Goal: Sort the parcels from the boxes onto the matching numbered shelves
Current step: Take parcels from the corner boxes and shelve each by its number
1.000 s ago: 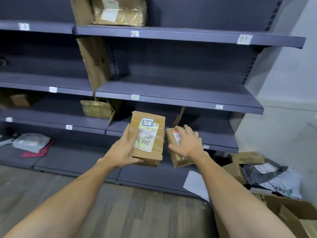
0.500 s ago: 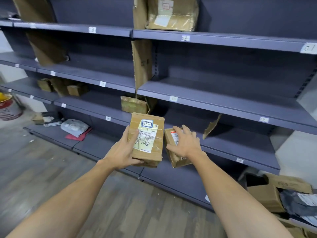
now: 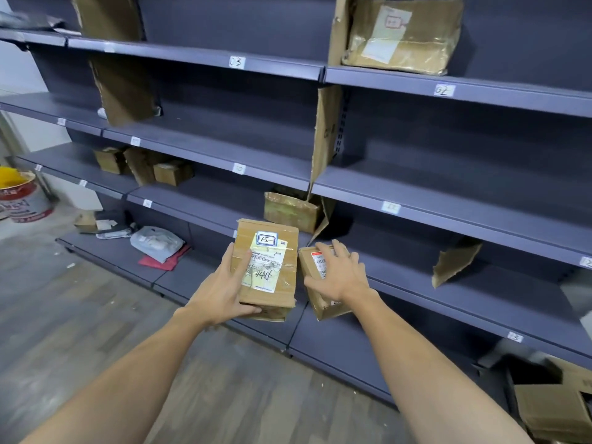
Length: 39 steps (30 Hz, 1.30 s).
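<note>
Head view, left hand (image 3: 221,291) gripping large parcel (image 3: 272,283), right hand (image 3: 341,277) hiding small parcel (image 3: 323,308)

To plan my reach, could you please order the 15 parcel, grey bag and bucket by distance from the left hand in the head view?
1. 15 parcel, held in the left hand.
2. grey bag, down to its left.
3. bucket, far left.

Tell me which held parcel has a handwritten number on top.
The larger parcel in the left hand: its boxed sticker reads 15. The smaller parcel in the right hand shows only a printed label.
</note>
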Tool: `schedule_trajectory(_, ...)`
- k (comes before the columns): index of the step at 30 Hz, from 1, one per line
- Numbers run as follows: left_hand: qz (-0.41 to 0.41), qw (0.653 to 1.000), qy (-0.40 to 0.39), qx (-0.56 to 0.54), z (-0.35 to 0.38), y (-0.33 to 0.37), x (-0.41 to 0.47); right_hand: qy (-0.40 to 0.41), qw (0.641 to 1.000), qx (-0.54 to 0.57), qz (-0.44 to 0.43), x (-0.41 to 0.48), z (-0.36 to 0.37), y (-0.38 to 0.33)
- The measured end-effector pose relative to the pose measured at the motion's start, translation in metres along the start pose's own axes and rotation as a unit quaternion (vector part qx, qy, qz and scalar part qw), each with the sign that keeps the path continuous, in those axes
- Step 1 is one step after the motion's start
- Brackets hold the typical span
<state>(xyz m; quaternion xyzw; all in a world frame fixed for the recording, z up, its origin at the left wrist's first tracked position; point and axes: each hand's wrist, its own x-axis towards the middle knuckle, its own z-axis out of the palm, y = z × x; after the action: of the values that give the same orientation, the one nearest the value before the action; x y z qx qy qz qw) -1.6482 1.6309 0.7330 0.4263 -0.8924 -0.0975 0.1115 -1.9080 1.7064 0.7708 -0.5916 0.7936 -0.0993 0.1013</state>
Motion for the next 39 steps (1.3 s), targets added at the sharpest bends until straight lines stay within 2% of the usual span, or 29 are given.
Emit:
schedule_trajectory(6, -0.007, 1.000, -0.011, -0.006, -0.009, -0.066, 0.011, -0.013, 1.000, -0.008, -0.003, 0.037, 0.018, -0.052)
schedule_trajectory(14, -0.040, 0.998, -0.039, -0.008, 0.003, -0.139, 0.065, -0.036, 0.999, -0.001, 0.001, 0.120, 0.048, -0.081)
schedule_trajectory(26, -0.057, 0.992, -0.103, -0.042, 0.040, -0.233, 0.221, -0.065, 0.996, 0.045, 0.039, 0.293, 0.095, -0.070)
schedule_trajectory(35, -0.076, 0.985, -0.148, -0.043, 0.060, -0.265, 0.297, -0.094, 0.993, 0.035, 0.061, 0.358, 0.120, -0.057)
schedule_trajectory(39, -0.060, 0.986, -0.147, -0.058, 0.070, -0.276, 0.318, -0.092, 0.993, 0.024, 0.066, 0.375, 0.130, -0.061)
